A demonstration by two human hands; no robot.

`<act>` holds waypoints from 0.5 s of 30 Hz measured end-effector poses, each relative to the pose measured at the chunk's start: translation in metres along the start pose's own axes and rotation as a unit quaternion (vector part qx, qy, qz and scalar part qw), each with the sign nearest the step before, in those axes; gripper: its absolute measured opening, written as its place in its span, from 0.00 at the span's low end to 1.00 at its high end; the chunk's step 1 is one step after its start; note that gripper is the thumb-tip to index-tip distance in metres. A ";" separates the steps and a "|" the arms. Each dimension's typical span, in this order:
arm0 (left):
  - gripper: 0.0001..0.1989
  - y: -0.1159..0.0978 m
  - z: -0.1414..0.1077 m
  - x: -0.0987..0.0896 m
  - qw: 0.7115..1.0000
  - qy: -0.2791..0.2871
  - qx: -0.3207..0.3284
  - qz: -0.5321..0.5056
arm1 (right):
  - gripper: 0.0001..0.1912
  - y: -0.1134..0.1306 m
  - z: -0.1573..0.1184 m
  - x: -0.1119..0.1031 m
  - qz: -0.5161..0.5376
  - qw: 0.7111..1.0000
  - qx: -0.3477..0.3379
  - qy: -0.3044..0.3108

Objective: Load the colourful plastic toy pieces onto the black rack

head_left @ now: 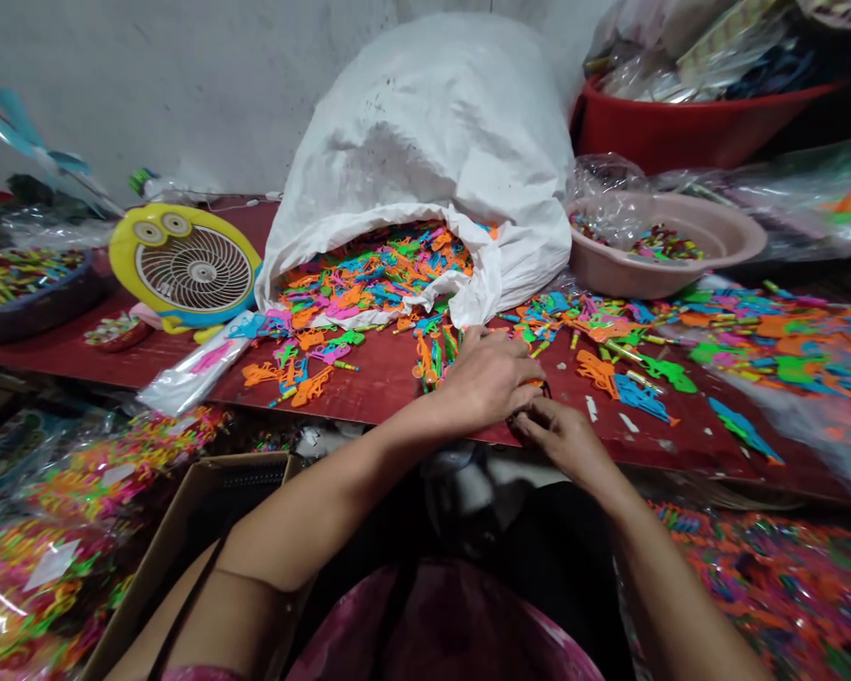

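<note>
The left hand (493, 374) and right hand (559, 430) meet at the near edge of the red counter (375, 390), fingers bent; what lies between them is mostly hidden, so I cannot tell whether either grips anything. Just left of the left hand sits a cluster of colourful plastic pieces (434, 357). At the far side, a white sack (440, 123) gapes toward the near edge, full of similar pieces. A yellow fan (197, 270) stands left, a pink basin (652, 274) right.
</note>
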State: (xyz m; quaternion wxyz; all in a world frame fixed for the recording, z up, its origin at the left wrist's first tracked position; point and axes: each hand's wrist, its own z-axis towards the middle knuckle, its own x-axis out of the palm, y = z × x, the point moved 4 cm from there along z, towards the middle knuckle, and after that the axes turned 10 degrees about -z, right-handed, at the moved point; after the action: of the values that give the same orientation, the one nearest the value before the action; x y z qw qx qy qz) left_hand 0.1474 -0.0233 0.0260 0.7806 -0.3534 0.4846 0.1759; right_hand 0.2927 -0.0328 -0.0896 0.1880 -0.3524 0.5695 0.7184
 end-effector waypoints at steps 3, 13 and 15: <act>0.12 0.000 -0.002 0.000 1.000 0.000 -0.005 -0.006 | 0.13 0.005 -0.001 -0.001 -0.010 0.999 -0.012 -0.031; 0.11 0.001 0.001 0.006 1.000 0.003 -0.010 -0.012 | 0.11 0.006 0.004 0.004 -0.035 0.998 -0.044 -0.020; 0.11 0.001 0.002 0.006 1.000 0.006 -0.010 -0.007 | 0.11 0.006 -0.001 0.006 -0.056 0.997 -0.052 -0.029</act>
State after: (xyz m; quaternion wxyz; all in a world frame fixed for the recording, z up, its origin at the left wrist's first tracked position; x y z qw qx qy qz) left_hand 0.1507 -0.0213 0.0210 0.7751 -0.3659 0.4852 0.1728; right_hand 0.2849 -0.0359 -0.0894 0.2258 -0.3721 0.5048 0.7455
